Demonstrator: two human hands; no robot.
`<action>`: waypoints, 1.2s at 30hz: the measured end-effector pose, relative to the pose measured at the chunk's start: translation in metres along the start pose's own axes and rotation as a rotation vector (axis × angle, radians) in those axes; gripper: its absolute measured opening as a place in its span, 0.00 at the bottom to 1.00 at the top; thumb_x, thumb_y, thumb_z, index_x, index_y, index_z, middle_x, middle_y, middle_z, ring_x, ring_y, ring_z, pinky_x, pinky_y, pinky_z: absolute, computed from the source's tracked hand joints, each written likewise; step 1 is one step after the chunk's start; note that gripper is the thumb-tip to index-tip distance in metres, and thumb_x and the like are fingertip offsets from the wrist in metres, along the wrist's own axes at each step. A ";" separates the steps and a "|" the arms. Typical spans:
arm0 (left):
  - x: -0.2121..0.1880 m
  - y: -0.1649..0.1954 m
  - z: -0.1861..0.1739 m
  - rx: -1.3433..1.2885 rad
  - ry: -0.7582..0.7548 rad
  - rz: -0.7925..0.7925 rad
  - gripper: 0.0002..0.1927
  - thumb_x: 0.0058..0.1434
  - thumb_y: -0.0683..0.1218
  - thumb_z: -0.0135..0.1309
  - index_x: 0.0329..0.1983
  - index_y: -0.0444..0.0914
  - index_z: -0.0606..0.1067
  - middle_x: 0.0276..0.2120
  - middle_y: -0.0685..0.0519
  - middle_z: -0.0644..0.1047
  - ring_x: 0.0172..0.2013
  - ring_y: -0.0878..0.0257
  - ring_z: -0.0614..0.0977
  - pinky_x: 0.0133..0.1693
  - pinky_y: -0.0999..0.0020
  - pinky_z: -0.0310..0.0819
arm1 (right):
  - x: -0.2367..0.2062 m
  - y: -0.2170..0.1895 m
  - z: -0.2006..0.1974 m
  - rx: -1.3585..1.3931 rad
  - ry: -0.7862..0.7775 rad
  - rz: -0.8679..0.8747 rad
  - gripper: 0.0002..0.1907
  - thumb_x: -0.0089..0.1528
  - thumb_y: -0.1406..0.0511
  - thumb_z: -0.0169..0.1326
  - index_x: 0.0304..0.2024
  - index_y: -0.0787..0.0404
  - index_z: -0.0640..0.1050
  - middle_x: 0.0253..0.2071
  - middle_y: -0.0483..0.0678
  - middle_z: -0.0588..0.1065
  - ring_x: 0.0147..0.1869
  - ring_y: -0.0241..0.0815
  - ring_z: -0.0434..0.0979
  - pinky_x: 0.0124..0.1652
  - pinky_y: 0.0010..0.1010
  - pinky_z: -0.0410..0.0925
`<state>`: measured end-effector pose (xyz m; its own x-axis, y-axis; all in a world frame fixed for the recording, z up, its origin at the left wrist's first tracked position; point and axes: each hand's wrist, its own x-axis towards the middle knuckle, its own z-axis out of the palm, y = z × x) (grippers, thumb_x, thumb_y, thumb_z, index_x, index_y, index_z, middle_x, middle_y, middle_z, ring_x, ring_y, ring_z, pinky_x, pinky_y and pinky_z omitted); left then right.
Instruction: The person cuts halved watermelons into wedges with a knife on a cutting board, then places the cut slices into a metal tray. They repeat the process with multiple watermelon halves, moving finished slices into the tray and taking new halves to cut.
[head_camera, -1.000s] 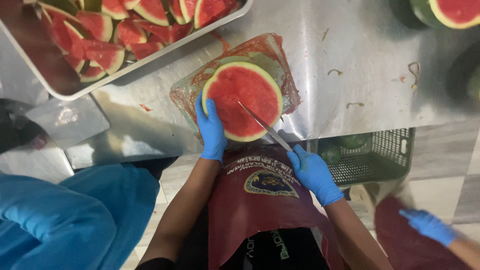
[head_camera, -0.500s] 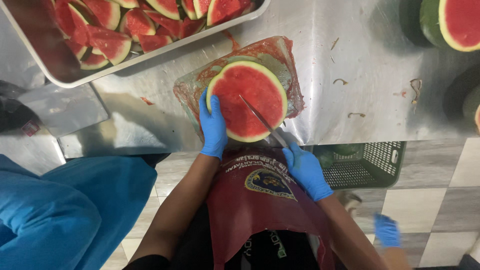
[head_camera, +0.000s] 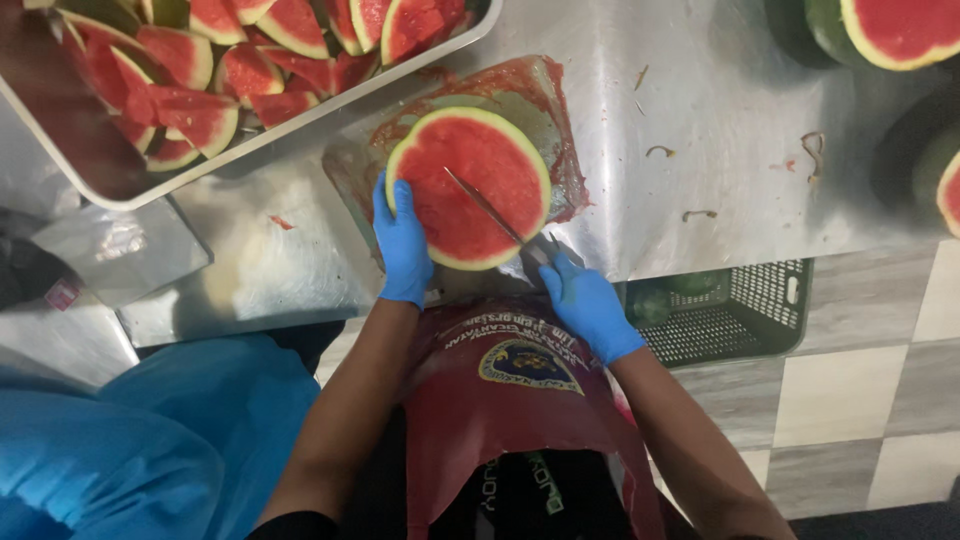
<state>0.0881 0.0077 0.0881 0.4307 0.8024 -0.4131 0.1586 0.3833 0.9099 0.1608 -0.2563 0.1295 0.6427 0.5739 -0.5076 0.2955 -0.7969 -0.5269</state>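
Note:
A halved watermelon (head_camera: 470, 185) lies cut face up on a wet cutting board (head_camera: 545, 100) on the steel table. My left hand (head_camera: 400, 245), in a blue glove, presses against the melon's left rim. My right hand (head_camera: 585, 305), also gloved in blue, grips the handle of a knife (head_camera: 485, 208) at the table's front edge. The blade lies across the red flesh, pointing up and left toward the middle of the melon.
A metal tray (head_camera: 330, 95) with several watermelon wedges sits at the upper left. More cut melons (head_camera: 895, 30) lie at the upper right. A green crate (head_camera: 735, 310) stands under the table. A person in blue (head_camera: 130, 450) is at the lower left.
The view shifted slightly. A second blue-gloved hand seen at the lower right earlier is gone. My hands, the knife and the melon hold about the same pose.

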 end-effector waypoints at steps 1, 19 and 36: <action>0.002 0.001 0.000 0.019 -0.006 0.006 0.27 0.73 0.52 0.49 0.70 0.33 0.64 0.58 0.47 0.76 0.55 0.62 0.76 0.57 0.67 0.72 | 0.005 -0.001 -0.001 0.035 0.050 -0.064 0.21 0.70 0.53 0.43 0.51 0.62 0.74 0.38 0.67 0.77 0.39 0.71 0.77 0.40 0.59 0.69; 0.055 0.037 0.007 0.412 -0.153 0.187 0.24 0.74 0.53 0.44 0.63 0.32 0.73 0.56 0.44 0.80 0.57 0.59 0.79 0.60 0.64 0.70 | 0.042 -0.007 0.001 0.131 0.051 -0.112 0.24 0.71 0.51 0.40 0.55 0.62 0.73 0.48 0.66 0.77 0.48 0.70 0.77 0.46 0.56 0.69; 0.098 0.029 0.001 0.460 -0.187 0.090 0.28 0.72 0.57 0.46 0.64 0.32 0.72 0.58 0.40 0.78 0.59 0.52 0.79 0.61 0.62 0.69 | 0.042 -0.040 -0.009 -0.019 0.101 -0.147 0.18 0.69 0.57 0.47 0.56 0.59 0.68 0.43 0.65 0.78 0.39 0.70 0.78 0.37 0.59 0.70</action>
<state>0.1357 0.0966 0.0744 0.6059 0.7110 -0.3569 0.4709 0.0410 0.8812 0.1823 -0.2025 0.1355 0.6591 0.6635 -0.3542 0.4046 -0.7098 -0.5767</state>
